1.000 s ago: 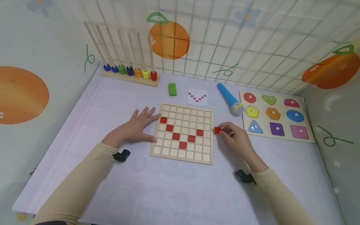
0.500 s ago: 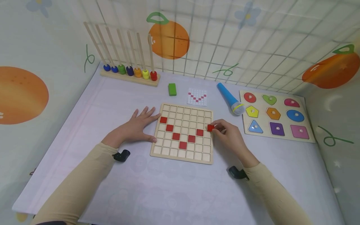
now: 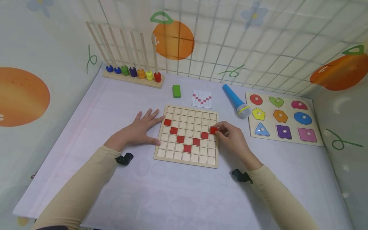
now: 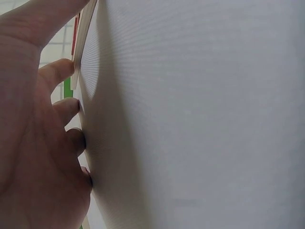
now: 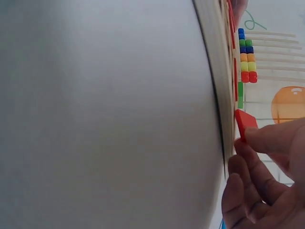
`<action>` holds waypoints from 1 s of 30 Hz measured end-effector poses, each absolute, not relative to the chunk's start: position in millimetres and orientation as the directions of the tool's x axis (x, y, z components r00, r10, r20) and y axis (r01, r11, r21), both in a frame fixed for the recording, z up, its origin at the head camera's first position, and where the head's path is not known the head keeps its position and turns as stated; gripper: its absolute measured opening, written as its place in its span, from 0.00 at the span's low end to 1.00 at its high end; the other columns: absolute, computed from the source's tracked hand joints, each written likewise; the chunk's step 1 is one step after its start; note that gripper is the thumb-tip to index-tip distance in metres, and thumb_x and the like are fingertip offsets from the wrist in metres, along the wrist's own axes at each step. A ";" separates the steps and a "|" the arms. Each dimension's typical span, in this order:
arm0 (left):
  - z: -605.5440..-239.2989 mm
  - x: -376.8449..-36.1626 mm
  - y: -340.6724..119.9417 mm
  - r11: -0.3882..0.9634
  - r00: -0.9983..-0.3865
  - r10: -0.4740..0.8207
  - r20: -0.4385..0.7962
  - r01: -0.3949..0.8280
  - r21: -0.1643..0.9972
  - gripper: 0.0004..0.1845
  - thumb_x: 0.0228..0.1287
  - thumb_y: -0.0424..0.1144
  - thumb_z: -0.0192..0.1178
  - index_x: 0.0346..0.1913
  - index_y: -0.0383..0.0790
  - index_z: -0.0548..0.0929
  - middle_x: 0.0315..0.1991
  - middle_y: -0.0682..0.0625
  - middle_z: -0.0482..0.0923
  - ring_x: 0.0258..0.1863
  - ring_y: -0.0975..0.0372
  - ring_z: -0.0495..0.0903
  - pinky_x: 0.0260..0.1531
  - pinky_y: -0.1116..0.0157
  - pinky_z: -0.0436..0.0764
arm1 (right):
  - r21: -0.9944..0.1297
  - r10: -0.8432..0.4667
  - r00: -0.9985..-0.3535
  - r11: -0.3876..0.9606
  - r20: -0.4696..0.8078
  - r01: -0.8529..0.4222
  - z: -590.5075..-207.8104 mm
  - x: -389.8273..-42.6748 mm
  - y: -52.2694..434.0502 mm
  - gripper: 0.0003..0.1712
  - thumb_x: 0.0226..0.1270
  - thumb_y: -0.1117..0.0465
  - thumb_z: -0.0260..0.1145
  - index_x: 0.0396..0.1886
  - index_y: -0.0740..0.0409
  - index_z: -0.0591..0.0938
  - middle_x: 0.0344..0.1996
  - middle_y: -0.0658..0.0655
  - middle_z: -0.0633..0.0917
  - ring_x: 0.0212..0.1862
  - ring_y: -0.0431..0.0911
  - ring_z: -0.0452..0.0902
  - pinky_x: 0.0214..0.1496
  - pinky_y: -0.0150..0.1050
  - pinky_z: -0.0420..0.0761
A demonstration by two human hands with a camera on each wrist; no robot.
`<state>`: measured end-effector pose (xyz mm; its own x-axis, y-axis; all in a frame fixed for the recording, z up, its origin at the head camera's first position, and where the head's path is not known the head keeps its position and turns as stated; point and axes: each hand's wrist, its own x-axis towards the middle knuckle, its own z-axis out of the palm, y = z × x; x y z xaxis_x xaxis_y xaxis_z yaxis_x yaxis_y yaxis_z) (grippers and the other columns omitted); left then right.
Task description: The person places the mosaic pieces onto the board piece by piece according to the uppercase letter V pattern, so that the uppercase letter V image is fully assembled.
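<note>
We find the right hand [image 3: 234, 140] pinching a red tile [image 3: 213, 130] between its fingers [image 3: 221, 127], held over the 3 o'clock edge of the wooden grid board [image 3: 187, 159]. The left hand [image 3: 138, 131] lies flat, its fingers straight and released, on the counter [image 3: 172, 198], touching the board's 9 o'clock edge. We count five red tiles seated in the board. A blue microphone [image 3: 235, 101] lies at 1 o'clock.
</note>
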<state>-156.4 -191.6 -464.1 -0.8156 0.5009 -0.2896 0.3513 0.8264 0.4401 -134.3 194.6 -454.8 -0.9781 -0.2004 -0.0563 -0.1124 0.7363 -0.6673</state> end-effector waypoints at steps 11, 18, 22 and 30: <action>-463.2 -155.7 -191.1 0.827 -0.815 0.501 -0.291 0.352 0.438 0.60 0.53 0.71 0.69 0.83 0.54 0.50 0.84 0.48 0.33 0.81 0.50 0.27 0.76 0.44 0.27 | -0.660 -0.187 -0.980 0.746 -0.072 -0.094 -455.6 -137.5 191.3 0.14 0.73 0.60 0.67 0.55 0.52 0.81 0.42 0.54 0.83 0.41 0.49 0.77 0.42 0.41 0.82; -462.8 -155.5 -191.0 0.829 -0.816 0.498 -0.293 0.350 0.436 0.60 0.53 0.71 0.69 0.83 0.54 0.50 0.84 0.48 0.34 0.81 0.50 0.27 0.76 0.44 0.27 | -0.655 -0.205 -0.977 0.747 -0.057 -0.118 -455.7 -139.3 190.1 0.14 0.71 0.62 0.69 0.54 0.55 0.81 0.40 0.55 0.82 0.41 0.50 0.77 0.40 0.41 0.81; -462.6 -155.7 -191.0 0.831 -0.817 0.497 -0.292 0.351 0.432 0.61 0.52 0.70 0.69 0.83 0.54 0.50 0.84 0.47 0.34 0.81 0.49 0.27 0.76 0.44 0.27 | -0.648 -0.210 -0.976 0.752 -0.059 -0.122 -456.3 -140.4 189.6 0.15 0.70 0.63 0.70 0.54 0.57 0.81 0.42 0.56 0.81 0.41 0.50 0.77 0.40 0.40 0.81; -461.2 -155.6 -190.4 0.833 -0.817 0.496 -0.296 0.350 0.428 0.60 0.53 0.70 0.70 0.83 0.54 0.50 0.84 0.47 0.34 0.81 0.49 0.27 0.76 0.44 0.27 | -0.632 -0.209 -0.977 0.763 -0.048 -0.132 -457.2 -142.0 188.2 0.14 0.68 0.63 0.72 0.52 0.59 0.83 0.45 0.57 0.79 0.41 0.50 0.77 0.38 0.40 0.80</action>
